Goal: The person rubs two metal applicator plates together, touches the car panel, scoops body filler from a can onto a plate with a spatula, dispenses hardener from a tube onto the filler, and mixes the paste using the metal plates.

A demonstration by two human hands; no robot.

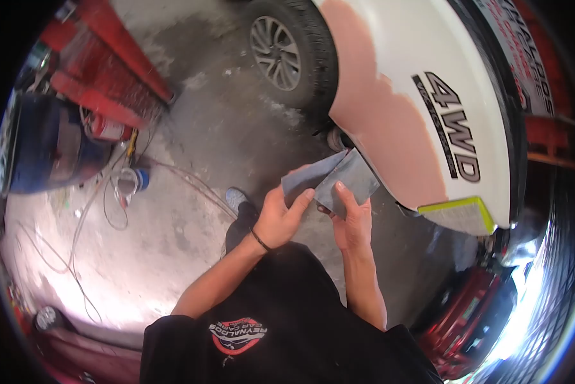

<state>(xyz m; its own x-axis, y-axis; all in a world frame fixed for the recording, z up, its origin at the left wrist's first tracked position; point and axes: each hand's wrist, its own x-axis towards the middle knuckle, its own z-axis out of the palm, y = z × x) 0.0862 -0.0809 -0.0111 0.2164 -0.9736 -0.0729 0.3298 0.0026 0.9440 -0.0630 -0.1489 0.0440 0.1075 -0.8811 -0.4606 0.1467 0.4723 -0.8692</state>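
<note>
Sheets (356,182) are grey; vehicle panel (408,61) is white with pinkish-brown patch (390,131); shirt (300,313) is black; tyre (319,61) is black.

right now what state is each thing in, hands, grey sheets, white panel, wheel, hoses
left hand: closed on left grey sheet
right hand: closed on right grey sheet
grey sheets: touching, joined or not unclear
white panel: partly covered by pinkish-brown patch
wheel: tyre fitted
hoses: lying loose on floor

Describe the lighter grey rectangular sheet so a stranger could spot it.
Find the white vehicle body with its pinkish-brown patch. Beside it in view, the bare right hand holds this lighter grey sheet. It is paler than the bluish-grey sheet in the bare left hand.
</note>
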